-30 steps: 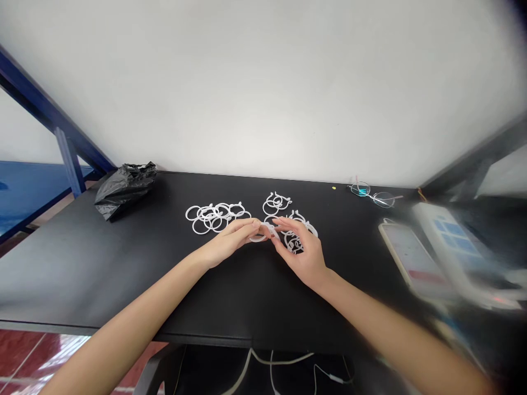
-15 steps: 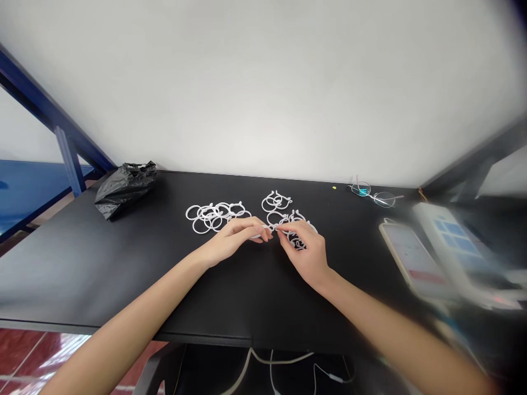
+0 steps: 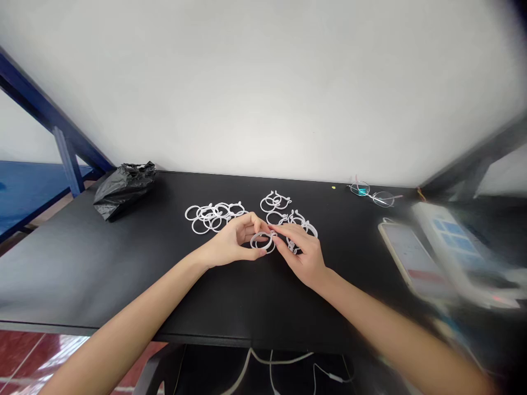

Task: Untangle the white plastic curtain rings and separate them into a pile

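Note:
Above the front middle of the table, my left hand (image 3: 234, 240) curls around white plastic rings (image 3: 252, 242) that look like curtain rings, with its thumb along the lower edge. At their right side my right hand (image 3: 303, 253) pinches the small knobbed part between thumb and fingertips. The held rings overlap, so I cannot tell exactly how many there are. Left of my hands lies a loose pile of closed-looking white rings (image 3: 201, 226). Behind are a few rings (image 3: 269, 204) with gaps and knobbed ends, and more rings (image 3: 313, 229) lie partly hidden behind my right hand.
On the black table (image 3: 197, 307), a crumpled black plastic bag (image 3: 123, 189) sits at the back left. Eyeglasses (image 3: 382, 198) lie at the back right. A phone (image 3: 414, 258) and a white device (image 3: 457, 252) are nearer on the right. Cables (image 3: 272, 361) hang below the front edge.
My left hand has opened out around the rings, with its thumb lowered, and the rings have turned to show their round faces. My right fingers still pinch beside them.

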Tool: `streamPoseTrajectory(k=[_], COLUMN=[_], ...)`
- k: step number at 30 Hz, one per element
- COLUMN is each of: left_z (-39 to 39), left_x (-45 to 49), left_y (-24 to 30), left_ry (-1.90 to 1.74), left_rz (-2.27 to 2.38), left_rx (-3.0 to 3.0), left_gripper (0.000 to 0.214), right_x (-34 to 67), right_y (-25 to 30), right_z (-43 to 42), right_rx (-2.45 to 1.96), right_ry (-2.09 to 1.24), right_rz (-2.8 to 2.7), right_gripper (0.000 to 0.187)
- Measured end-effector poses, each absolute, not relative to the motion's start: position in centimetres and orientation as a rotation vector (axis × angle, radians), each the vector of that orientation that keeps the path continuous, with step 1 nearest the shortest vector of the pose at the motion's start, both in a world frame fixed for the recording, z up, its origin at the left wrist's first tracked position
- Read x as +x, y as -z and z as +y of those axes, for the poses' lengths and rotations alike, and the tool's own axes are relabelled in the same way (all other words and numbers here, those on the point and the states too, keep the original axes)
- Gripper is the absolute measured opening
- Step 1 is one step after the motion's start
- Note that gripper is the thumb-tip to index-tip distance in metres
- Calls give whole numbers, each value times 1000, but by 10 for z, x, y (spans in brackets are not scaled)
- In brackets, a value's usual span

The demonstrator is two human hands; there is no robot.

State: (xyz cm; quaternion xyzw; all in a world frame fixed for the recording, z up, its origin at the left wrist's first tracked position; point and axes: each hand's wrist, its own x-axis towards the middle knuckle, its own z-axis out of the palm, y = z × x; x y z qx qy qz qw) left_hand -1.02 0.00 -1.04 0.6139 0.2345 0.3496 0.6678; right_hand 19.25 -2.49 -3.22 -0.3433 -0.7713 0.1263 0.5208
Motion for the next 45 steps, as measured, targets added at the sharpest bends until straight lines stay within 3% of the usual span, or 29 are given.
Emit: streamPoseTrajectory(k=[20, 28, 37, 45], left_z=[-3, 0, -1, -1], left_x=[-4, -5, -4, -2], left_y=[10, 16, 13, 14], left_ry=[-854, -839, -824, -777], left_rz=[494, 673, 687, 676], left_rx=[1412, 1293, 1216, 1226], left_gripper=[30, 15, 25, 29], right_x=[187, 187, 187, 187], right_y=[30, 31, 32, 31], right_z=[-26, -26, -27, -27], right_rx=[-737, -739, -747, -741], right_ry=[-318, -357, -340, -325], right_rz=[-1786, -1861, -1869, -1849], right_gripper=[21, 19, 25, 17])
